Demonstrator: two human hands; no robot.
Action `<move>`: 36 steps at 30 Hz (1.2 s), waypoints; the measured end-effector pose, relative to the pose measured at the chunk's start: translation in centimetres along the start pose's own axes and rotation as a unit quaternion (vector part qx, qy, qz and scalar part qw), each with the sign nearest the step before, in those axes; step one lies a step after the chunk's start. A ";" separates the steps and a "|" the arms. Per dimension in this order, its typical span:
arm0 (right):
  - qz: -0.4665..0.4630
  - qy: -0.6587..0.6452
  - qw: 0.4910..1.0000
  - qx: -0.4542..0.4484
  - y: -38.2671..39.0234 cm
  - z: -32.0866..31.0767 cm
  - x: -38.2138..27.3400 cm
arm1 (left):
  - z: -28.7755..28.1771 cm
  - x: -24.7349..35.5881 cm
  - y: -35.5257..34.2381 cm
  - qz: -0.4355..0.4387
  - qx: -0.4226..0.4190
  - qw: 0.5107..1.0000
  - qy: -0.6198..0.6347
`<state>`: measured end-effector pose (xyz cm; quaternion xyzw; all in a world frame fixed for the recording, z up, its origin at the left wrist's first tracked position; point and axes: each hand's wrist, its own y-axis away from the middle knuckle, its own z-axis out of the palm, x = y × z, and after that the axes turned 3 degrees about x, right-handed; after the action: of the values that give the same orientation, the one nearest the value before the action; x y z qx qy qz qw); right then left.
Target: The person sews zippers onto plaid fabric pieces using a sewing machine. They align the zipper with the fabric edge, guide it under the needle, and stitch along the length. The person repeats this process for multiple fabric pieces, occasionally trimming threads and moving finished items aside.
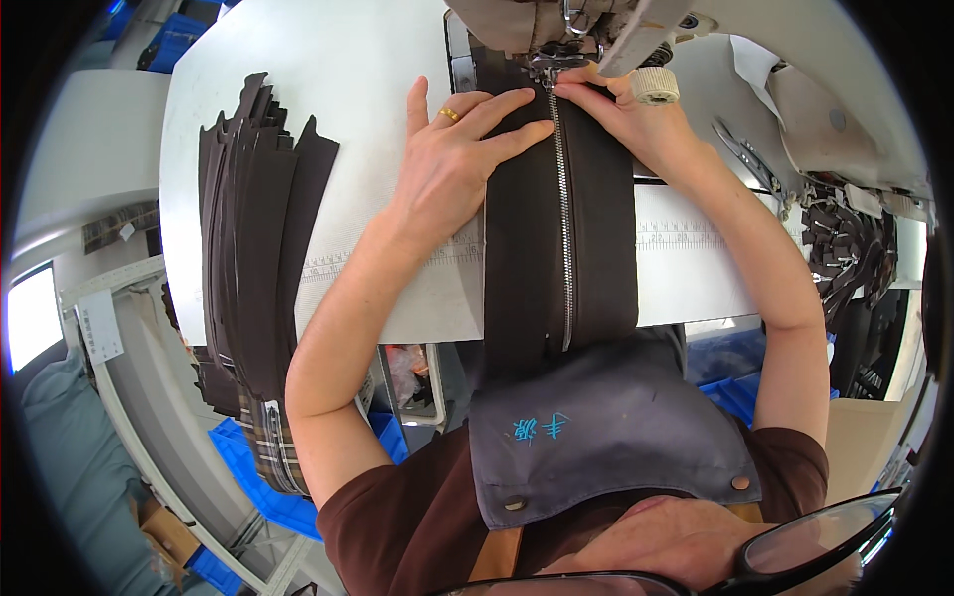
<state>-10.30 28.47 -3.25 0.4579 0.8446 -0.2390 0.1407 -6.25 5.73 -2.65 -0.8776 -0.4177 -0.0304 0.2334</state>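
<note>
Beneath the left grip (445,164), spread open, dark fabric (519,233) with metal zipper (565,214) runs up to the presser foot (550,72), just beside the right grip (636,119) (can't tell if pinching); uneven pressure might skew the zipper, crowding might catch fingertips (566,90).

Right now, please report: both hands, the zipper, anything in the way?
Left hand spread on fabric, fingertips beside zipper. Right hand beside zipper, near presser foot. Zipper runs lengthwise along fabric. Stacked strips aside, on the left.
</note>
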 end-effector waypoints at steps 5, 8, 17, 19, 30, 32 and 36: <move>-0.042 -0.081 0.989 0.118 -0.5 1.0 0.1 | -0.1 -0.1 0.0 -0.012 -0.011 1.000 0.025; -0.063 -0.068 0.989 0.117 -0.6 0.9 0.3 | 0.1 0.2 0.2 -0.019 -0.001 0.999 0.032; -0.073 -0.078 0.984 0.145 -1.0 1.0 0.4 | 0.1 -0.2 -0.1 -0.015 0.002 1.000 0.026; -0.066 -0.080 0.985 0.140 -1.0 1.2 0.6 | 0.2 -0.2 -0.1 -0.015 0.007 0.999 0.030; -0.095 0.038 0.983 0.155 -0.6 0.9 0.7 | 0.6 -1.2 -1.0 -0.016 0.022 0.999 0.020; -0.123 0.047 0.980 0.147 0.2 0.6 0.7 | 0.7 -1.2 -0.9 -0.018 0.022 0.999 0.026; -0.207 0.049 0.964 0.160 1.7 -0.4 0.4 | 0.7 -1.1 -0.9 -0.018 0.030 0.999 0.022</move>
<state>-9.07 29.72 -3.56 0.3011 0.8776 -0.3720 -0.0279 -7.73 5.72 -3.18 -0.8619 -0.4284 -0.0419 0.2679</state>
